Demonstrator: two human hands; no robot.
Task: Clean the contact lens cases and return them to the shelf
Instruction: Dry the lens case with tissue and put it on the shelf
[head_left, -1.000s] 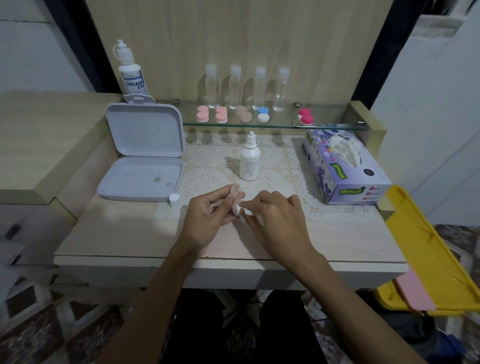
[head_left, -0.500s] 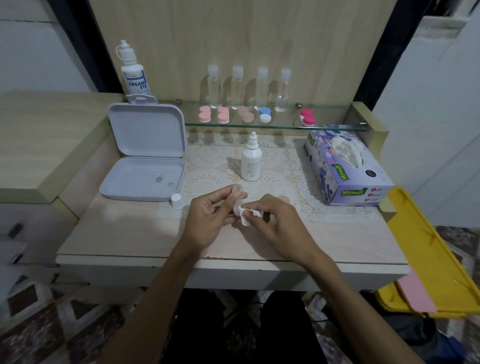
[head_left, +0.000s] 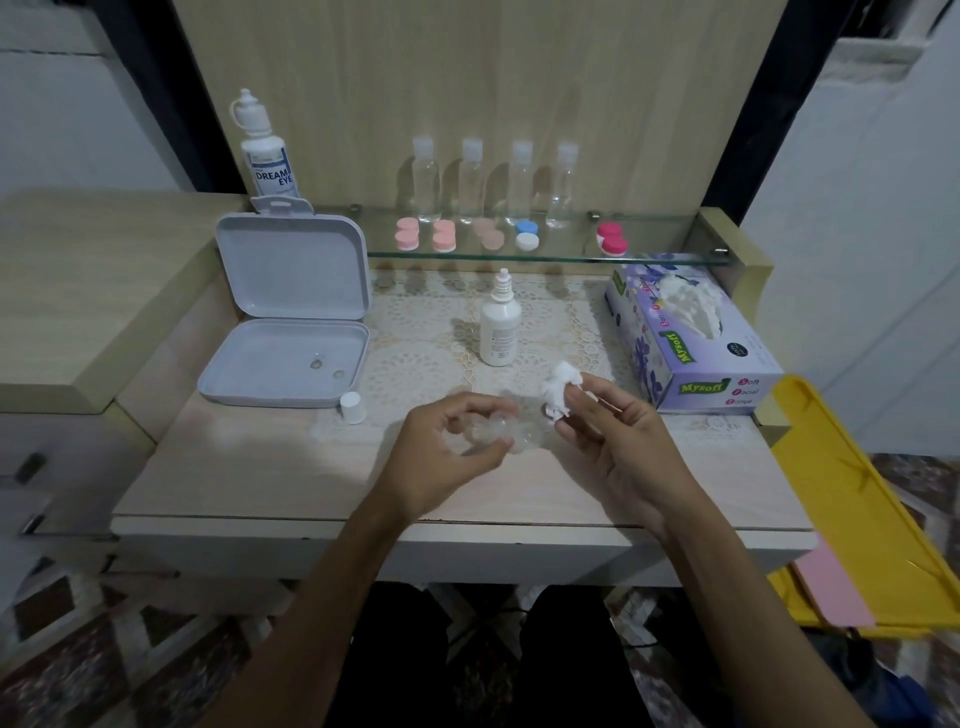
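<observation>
So the left hand is curled around a clear plastic contact lens case, kept low over the pale wood bench, probably so the open cups face up for wiping. It's motion-blurred, so I can't tell more about it. The right hand pinches a crumpled white tissue wad just beside the case, not touching it. The purple tissue box and small white solution bottle sit close for easy reach. The other coloured cases wait on the glass shelf, where this one presumably goes once dry.
</observation>
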